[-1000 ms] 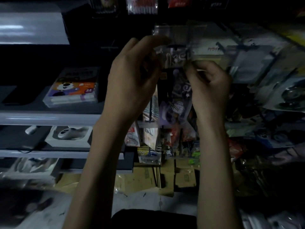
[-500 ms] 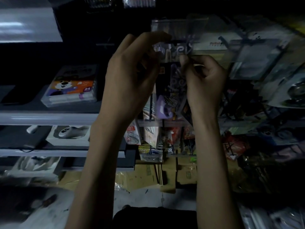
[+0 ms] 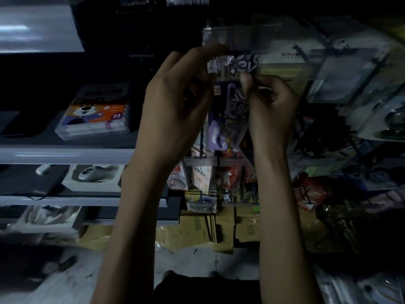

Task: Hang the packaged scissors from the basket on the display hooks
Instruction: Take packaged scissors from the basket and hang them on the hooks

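Note:
A purple packaged pair of scissors (image 3: 230,115) hangs upright between my two raised hands, its printed top card at the dark display hook (image 3: 237,52). My left hand (image 3: 175,102) pinches the upper left corner of the packet, index finger stretched along the hook. My right hand (image 3: 271,106) pinches the packet's right edge just below the card. Whether the packet's hole is on the hook I cannot tell. The basket is out of sight.
A clear price-tag strip (image 3: 238,37) sits above the hook. Shelves on the left carry a marker box (image 3: 94,113) and a boxed white mouse (image 3: 94,174). Other hanging packets (image 3: 341,80) crowd the right side. Flattened cardboard boxes (image 3: 208,229) lie on the floor below.
Both hands have lifted the scissors packet slightly higher, bringing its top card up to the hook under the tag strip. The grips look the same.

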Tool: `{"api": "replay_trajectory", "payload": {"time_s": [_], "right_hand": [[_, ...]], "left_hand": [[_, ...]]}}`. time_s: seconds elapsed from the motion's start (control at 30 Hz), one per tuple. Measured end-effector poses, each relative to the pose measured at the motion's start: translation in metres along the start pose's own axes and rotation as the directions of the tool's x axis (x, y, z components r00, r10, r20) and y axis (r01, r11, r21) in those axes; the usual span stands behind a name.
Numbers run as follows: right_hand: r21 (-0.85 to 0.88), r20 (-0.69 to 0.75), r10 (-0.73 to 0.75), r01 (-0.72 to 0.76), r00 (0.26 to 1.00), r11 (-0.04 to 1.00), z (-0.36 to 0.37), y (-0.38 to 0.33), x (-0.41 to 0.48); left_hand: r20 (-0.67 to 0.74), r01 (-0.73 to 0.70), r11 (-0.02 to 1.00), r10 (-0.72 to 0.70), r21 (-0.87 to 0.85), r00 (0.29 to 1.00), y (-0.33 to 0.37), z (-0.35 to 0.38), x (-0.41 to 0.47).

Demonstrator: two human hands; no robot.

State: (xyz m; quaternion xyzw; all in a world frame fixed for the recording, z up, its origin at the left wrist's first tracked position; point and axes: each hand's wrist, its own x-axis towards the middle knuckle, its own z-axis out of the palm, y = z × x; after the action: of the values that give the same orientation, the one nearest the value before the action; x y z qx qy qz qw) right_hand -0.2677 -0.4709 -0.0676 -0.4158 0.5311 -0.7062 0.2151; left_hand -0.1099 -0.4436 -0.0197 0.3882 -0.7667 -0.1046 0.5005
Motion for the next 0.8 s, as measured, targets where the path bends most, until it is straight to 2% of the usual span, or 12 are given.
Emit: {"api": "replay_trajectory", "payload": {"time_s": [0.23,0.3,0.37,0.43,0.57,0.63,0.8], "right_hand": [[0.020,0.099,0.053,-0.056,0.994,0.998,-0.008,0.004,0.000],[0.031,0.097,0.065,-0.068,0.993,0.997,-0.010,0.006,0.000],[0.051,0.096,0.093,-0.098,0.991,0.994,-0.012,0.009,-0.001],[0.065,0.105,0.132,-0.140,0.986,0.988,-0.015,0.010,-0.002],[0.039,0.101,0.179,-0.183,0.979,0.982,-0.018,0.010,-0.004],[0.018,0.107,0.186,-0.189,0.977,0.982,-0.017,0.011,-0.005],[-0.010,0.122,0.205,-0.206,0.971,0.979,-0.018,0.012,-0.007]], "left_hand": [[0.013,0.026,0.999,-0.025,-0.043,1.000,-0.002,-0.004,-0.006],[0.025,0.080,0.979,-0.076,-0.189,0.997,-0.006,-0.002,-0.011],[0.036,0.148,0.906,-0.146,-0.398,0.989,-0.010,0.001,-0.016],[0.045,0.212,0.836,-0.220,-0.506,0.975,-0.018,0.007,-0.023],[0.017,0.331,0.864,-0.351,-0.379,0.936,-0.049,0.027,-0.036],[0.048,0.384,0.859,-0.392,-0.338,0.919,-0.062,0.036,-0.042],[0.179,0.500,0.722,-0.477,-0.479,0.860,-0.065,0.047,-0.047]]}}
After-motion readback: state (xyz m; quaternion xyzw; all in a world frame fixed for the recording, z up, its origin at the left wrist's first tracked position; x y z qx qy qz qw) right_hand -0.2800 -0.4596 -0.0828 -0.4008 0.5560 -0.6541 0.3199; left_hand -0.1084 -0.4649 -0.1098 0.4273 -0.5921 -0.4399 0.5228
